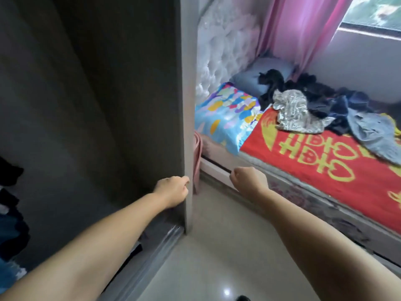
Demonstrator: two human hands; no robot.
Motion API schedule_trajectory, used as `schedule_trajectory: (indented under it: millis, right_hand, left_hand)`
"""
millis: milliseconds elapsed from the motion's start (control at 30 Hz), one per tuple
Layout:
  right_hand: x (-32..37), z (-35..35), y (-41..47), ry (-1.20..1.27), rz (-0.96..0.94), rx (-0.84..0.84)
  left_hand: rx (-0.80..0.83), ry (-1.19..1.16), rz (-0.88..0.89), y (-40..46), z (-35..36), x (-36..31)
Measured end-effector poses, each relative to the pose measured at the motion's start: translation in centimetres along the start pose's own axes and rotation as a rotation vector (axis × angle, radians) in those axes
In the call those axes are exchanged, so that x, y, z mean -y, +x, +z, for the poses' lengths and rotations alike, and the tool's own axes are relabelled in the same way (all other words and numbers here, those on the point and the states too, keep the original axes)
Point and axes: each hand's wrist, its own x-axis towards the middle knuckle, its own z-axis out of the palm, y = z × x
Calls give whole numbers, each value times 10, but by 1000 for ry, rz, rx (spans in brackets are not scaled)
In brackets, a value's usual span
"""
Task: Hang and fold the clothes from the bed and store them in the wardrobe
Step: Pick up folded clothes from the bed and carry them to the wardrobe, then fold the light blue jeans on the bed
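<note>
A heap of clothes (pixel 321 105) lies on the bed (pixel 325 168), which has a red cover with yellow characters: dark garments, a grey patterned one and a blue-grey one. The open wardrobe (pixel 91 105) fills the left of the view, dark inside. My left hand (pixel 173 189) is curled against the wardrobe's grey side panel (pixel 187 127) near its front edge. My right hand (pixel 249 178) is held as a loose fist in the air in front of the bed frame, with nothing in it.
A colourful pillow (pixel 227 114) and a blue-grey pillow (pixel 256 79) lie at the bed's head by a white tufted headboard (pixel 225 48). Pink curtains (pixel 303 29) hang by the window. Dark and blue clothes (pixel 10 213) sit inside the wardrobe at left. Glossy floor (pixel 217 257) lies below.
</note>
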Motion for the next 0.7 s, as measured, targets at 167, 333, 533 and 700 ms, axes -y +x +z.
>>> schedule_trajectory:
  millis: [167, 333, 533, 700]
  right_hand:
    - [-107, -50, -12, -11, 71, -28]
    - [-243, -94, -18, -58, 175, -19]
    - [-369, -137, -32, -118, 317, -39]
    - [-422, -158, -24, -82, 349, -56]
  left_hand:
    - [4, 98, 148, 55, -21, -108]
    - [-41, 4, 204, 122, -29, -241]
    - [-33, 71, 393, 178, -29, -355]
    - [-17, 20, 389, 234, -35, -407]
